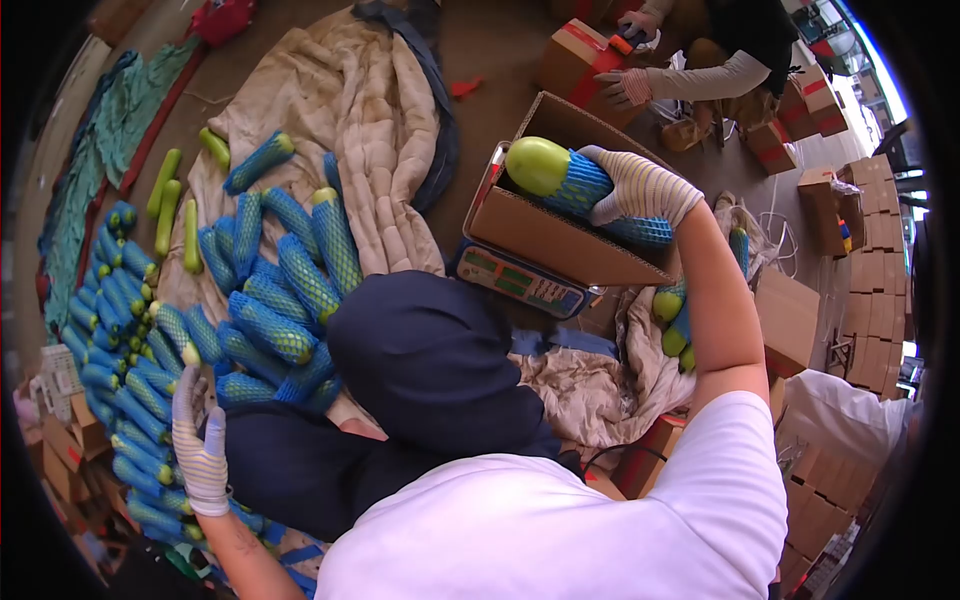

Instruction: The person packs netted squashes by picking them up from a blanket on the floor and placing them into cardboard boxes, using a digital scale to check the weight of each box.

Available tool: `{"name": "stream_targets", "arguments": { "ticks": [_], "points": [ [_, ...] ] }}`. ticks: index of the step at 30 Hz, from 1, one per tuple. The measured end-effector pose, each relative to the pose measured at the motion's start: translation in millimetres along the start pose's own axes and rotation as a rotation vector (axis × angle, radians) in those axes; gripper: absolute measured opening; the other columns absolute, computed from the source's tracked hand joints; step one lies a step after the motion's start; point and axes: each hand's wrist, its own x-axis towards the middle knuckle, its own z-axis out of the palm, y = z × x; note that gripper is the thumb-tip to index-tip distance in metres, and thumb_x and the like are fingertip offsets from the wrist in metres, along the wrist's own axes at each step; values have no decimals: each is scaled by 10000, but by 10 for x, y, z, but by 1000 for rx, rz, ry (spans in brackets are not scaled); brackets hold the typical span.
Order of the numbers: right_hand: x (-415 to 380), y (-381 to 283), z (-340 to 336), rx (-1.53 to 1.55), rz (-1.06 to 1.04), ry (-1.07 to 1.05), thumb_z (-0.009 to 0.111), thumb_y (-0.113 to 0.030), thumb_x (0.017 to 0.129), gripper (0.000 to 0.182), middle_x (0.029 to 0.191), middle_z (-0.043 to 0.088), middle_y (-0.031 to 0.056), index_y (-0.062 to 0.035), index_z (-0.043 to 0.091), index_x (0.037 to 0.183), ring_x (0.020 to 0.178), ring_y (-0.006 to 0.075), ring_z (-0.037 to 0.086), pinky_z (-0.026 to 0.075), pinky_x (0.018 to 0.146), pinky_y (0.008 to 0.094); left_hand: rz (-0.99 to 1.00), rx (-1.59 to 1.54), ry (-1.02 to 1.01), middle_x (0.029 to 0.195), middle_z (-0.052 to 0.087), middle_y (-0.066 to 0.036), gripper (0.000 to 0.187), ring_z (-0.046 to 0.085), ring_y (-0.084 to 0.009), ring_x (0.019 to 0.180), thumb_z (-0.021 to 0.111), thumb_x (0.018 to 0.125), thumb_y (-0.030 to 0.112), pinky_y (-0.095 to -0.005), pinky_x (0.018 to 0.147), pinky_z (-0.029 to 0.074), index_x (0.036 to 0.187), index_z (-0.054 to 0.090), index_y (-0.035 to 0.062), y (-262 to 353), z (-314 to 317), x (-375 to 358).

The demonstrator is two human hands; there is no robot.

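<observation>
My right hand (645, 185), in a striped glove, is wrapped round a green gourd in a blue foam net (570, 180) at the opening of a cardboard box (560, 235). The gourd's bare end points left. Under the box is a scale (520, 282) with a lit display. At the lower left, my left hand (200, 445), also gloved, has its fingers apart and holds nothing. It is beside a large pile of netted gourds (270, 330). What else lies inside the box is mostly hidden.
Bare green gourds (163, 215) lie at the left near a beige quilt (320, 110). Across from me a co-worker's gloved hands (628, 88) work on a taped box (580, 65). Stacked cartons (873, 270) stand at the right. More netted gourds (675, 330) lie beside my right arm.
</observation>
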Motion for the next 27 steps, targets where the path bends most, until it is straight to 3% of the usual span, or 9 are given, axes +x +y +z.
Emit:
{"name": "stream_targets", "arguments": {
  "ticks": [3,5,7,9,11,13,22,24,27],
  "points": [
    [149,35,52,-16,62,-151,790,-219,614,772,1061,626,158,-65,464,1297,1013,313,589,444,928,367,-24,-49,8,1343,473,-147,520,468,-268,1232,563,888,136,-371,1051,338,1371,411,15,-44,27,-11],
    [236,51,172,-122,219,-232,786,-214,634,761,1122,609,160,-48,458,1300,1066,305,569,424,967,362,-7,-35,-11,1333,482,-160,518,477,-269,1222,561,891,145,-368,1049,342,1367,411,4,-62,47,-10],
    [263,49,251,-195,225,-222,789,-260,651,787,1190,586,180,-53,443,1328,1128,313,543,412,988,370,-9,-17,-19,1335,482,-160,517,479,-267,1220,559,894,144,-366,1048,344,1367,409,1,-108,66,-11],
    [195,0,217,-56,209,-213,783,-294,670,806,1242,557,187,-57,424,1352,1164,309,521,394,1014,368,-20,8,-24,1337,482,-159,515,481,-266,1218,556,896,144,-364,1047,345,1367,408,-2,-130,50,-21],
    [175,153,220,84,134,-37,772,-281,704,780,1274,545,160,-63,419,1364,1189,273,508,379,1029,351,-1,12,-22,1340,479,-157,509,484,-266,1214,551,904,146,-361,1046,346,1369,406,0,-143,23,-41],
    [135,201,167,197,81,88,765,-311,731,739,1282,548,165,-84,442,1355,1197,297,511,383,1029,361,-13,-29,-15,1341,479,-160,507,482,-268,1217,551,908,149,-360,1045,346,1370,405,1,-196,-2,-50],
    [139,239,223,123,122,58,755,-352,737,746,1289,546,165,-79,446,1359,1203,293,507,378,1030,350,-4,-79,-12,1329,484,-168,510,478,-258,1214,551,920,172,-351,1042,344,1377,399,5,-185,53,-29],
    [167,200,246,144,119,5,728,-295,768,700,1295,545,149,-61,438,1360,1200,252,500,366,1037,332,-12,-79,-15,1331,483,-164,512,479,-259,1212,553,919,174,-352,1044,341,1377,399,5,-202,38,-42],
    [231,156,281,157,88,-2,727,-286,768,687,1279,556,152,-50,449,1349,1194,251,505,367,1037,329,-28,-76,-14,1346,474,-152,509,476,-262,1220,553,918,165,-354,1052,333,1376,400,5,-267,3,-83]
  ]
}}
